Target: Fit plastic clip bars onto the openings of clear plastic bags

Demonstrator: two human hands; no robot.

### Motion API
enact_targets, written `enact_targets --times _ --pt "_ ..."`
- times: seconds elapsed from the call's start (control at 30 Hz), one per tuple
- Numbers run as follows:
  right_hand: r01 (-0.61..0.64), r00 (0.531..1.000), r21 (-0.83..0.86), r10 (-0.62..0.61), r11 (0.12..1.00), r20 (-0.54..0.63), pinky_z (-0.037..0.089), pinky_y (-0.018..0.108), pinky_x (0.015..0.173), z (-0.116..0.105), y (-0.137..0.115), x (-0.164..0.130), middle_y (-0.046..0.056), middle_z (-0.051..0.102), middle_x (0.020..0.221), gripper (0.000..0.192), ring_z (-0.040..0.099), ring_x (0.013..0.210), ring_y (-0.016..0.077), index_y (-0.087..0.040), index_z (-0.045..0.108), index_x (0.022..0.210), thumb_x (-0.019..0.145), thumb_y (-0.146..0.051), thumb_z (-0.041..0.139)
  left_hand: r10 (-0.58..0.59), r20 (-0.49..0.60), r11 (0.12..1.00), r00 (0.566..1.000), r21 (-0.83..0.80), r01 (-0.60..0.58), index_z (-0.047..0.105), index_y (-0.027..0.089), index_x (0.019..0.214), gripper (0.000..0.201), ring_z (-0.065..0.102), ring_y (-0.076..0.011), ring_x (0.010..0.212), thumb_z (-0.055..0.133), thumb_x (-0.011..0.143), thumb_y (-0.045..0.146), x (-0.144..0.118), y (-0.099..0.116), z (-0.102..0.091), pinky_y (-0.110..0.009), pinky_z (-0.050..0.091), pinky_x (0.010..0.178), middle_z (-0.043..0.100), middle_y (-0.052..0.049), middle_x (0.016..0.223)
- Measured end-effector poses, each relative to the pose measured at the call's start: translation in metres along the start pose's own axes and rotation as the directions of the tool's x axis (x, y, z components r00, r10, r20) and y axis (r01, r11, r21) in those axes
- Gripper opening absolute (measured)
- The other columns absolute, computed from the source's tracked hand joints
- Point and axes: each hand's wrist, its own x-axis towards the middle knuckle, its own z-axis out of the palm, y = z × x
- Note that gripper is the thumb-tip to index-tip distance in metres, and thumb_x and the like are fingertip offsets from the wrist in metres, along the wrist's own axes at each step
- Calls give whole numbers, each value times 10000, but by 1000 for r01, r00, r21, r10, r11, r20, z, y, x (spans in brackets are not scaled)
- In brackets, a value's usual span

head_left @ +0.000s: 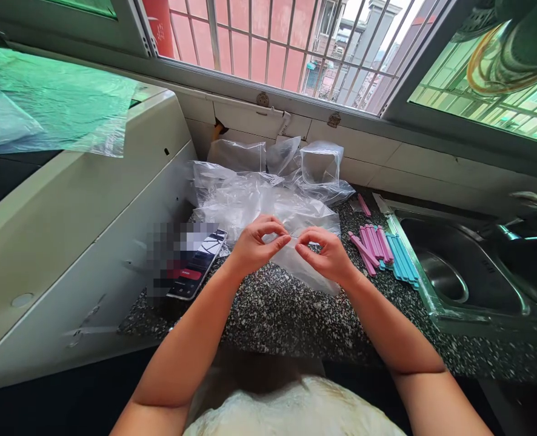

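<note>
Two hands pinching one clear plastic bag over a speckled tabletop.
Both the left hand (253,245) and the right hand (325,254) are closing their fingers on the top edge of the plastic bag (302,263), which is hanging down onto the tabletop (286,315) between them. Pink and blue sticks (384,248) are lying just right, beside the sink (459,266); a phone (198,263) is lying left, a heap of bags (259,194) behind.

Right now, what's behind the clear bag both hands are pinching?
Behind the clear bag, a pile of clear plastic bags reaches the tiled wall. Whatever lies under that pile is covered. Left hand, right hand.
</note>
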Motion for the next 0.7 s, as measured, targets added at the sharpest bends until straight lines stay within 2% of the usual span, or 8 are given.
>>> enact_targets --times 0.27,0.5,0.7 --pt "-50 998 28 48 998 41 436 294 661 -1 0 1 7 606 680 158 546 677 123 -191 568 663 807 -257 557 -51 -23 999 998 -9 51 559 198 642 150 534 -132 686 567 791 219 1 0 -2 -298 462 669 569 -17 684" --pt "-80 996 6 79 997 42 437 297 665 -2 2 -2 13 622 691 139 561 682 127 -182 592 674 796 -247 571 -160 -53 987 986 -39 158 535 185 609 177 485 -111 606 565 775 241 1 -4 -1 -261 419 569 517 4 615" --pt "-79 996 -26 80 997 50 431 297 660 1 7 -3 10 615 682 142 553 670 125 -184 579 657 786 -244 578 -195 -42 979 980 -61 192 533 186 605 169 457 -100 575 570 758 251 2 -5 2 -255 397 548 488 16 588"
